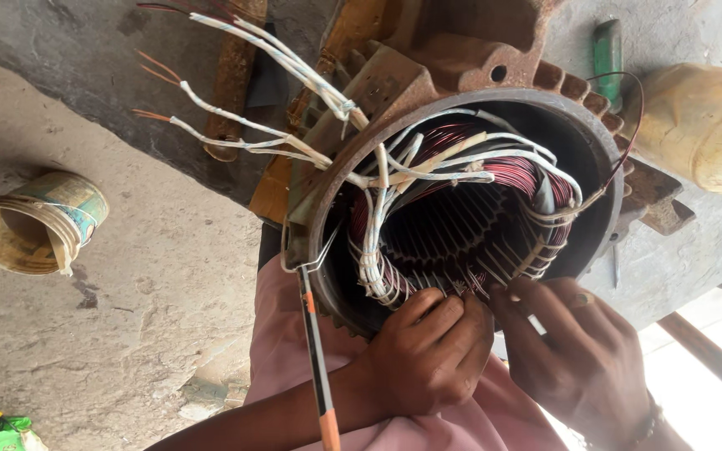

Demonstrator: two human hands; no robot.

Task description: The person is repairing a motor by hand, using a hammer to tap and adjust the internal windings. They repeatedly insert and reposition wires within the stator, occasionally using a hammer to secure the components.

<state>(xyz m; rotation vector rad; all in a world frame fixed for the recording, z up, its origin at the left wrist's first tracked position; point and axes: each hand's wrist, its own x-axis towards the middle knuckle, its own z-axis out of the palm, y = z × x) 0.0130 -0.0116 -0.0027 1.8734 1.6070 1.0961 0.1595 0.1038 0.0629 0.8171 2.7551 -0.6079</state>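
Rough grey concrete lay all round me, floor on one side and a slab under the work. My left hand (424,355) and right hand (582,355) met at the near rim of the stator (461,209), which sat tilted against my lap with its bore facing me. Left fingers (428,305) were curled nearly closed, tips pressed onto the copper coils (503,175) at the slot mouths just ahead; whether they pinched a wire I could not tell. Right fingers (545,301) were bent close together round something pale and thin, too hidden to name.

Beyond my fingertips, white sleeved leads (294,67) rose out of the winding and fanned away past the far rim, bare copper ends showing. A thin orange-and-black rod (315,351) ran along just left of my left wrist, touching the rim. Far left sat a tape roll (35,221); far right, beyond the housing, a yellowish jug (704,125) and a green handle (606,54).

I judged the rusty iron housing heavy and rigid, best steadied by its rim or fins. The enamelled wire looked springy yet easily scratched, so it wanted fingertip pressure only, near the slots. The lacing and sleeves seemed soft and would give if pulled.
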